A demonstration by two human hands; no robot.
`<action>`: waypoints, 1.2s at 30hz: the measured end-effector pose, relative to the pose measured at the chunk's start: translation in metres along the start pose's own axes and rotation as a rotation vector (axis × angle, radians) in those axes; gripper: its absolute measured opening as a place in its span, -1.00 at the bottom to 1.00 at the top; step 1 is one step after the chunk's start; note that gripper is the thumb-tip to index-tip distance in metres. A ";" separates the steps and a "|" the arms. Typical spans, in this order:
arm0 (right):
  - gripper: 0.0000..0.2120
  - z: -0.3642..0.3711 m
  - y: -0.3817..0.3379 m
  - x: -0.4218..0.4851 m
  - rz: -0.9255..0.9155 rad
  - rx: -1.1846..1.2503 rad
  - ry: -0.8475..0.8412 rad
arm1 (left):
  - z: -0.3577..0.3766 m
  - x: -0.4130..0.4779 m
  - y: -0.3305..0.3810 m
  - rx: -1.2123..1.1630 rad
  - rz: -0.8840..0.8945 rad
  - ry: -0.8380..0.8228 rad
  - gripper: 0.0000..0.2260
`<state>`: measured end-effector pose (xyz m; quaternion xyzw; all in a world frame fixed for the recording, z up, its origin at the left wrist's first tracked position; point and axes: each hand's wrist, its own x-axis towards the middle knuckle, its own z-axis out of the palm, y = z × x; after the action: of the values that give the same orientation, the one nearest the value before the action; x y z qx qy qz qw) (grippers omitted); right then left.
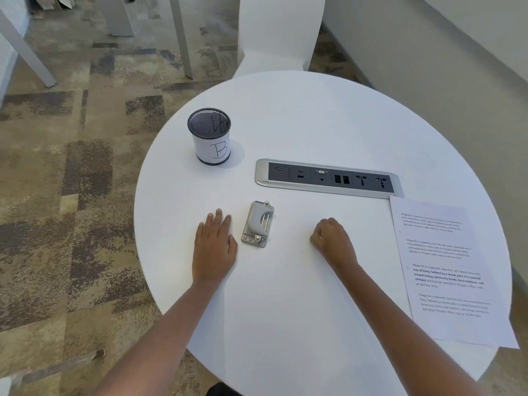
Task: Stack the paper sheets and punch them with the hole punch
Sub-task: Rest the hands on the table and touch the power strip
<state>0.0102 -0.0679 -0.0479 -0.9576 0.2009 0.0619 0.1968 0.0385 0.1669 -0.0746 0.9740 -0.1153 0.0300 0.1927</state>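
A small grey metal hole punch (257, 224) lies on the round white table (300, 124), near its middle. My left hand (214, 244) rests flat on the table just left of the punch, fingers together, holding nothing. My right hand (333, 238) sits to the right of the punch as a loose fist, with nothing in it. Printed paper sheets (448, 275) lie at the table's right edge, overlapping and slightly hanging over the rim; I cannot tell how many there are.
A black mesh pen cup (209, 135) with a paper label marked "B" stands at the back left. A silver socket strip (327, 178) is set into the table behind the punch. A white chair (280, 32) stands beyond the table; carpet lies to the left.
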 end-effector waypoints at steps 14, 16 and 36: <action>-0.66 -0.035 -0.121 0.068 -0.048 0.723 -0.055 | -0.004 0.031 -0.013 0.040 0.092 -0.068 -0.54; -0.66 -0.042 -0.151 0.084 -0.102 0.711 -0.040 | -0.004 0.039 -0.015 0.028 0.103 -0.074 -0.54; -0.77 -0.041 -0.242 0.155 -0.270 0.522 -0.012 | 0.004 0.053 -0.025 0.012 0.112 -0.066 -0.58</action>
<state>0.2522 0.0633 0.0443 -0.8924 0.0797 -0.0127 0.4440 0.0961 0.1768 -0.0827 0.9676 -0.1758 0.0091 0.1808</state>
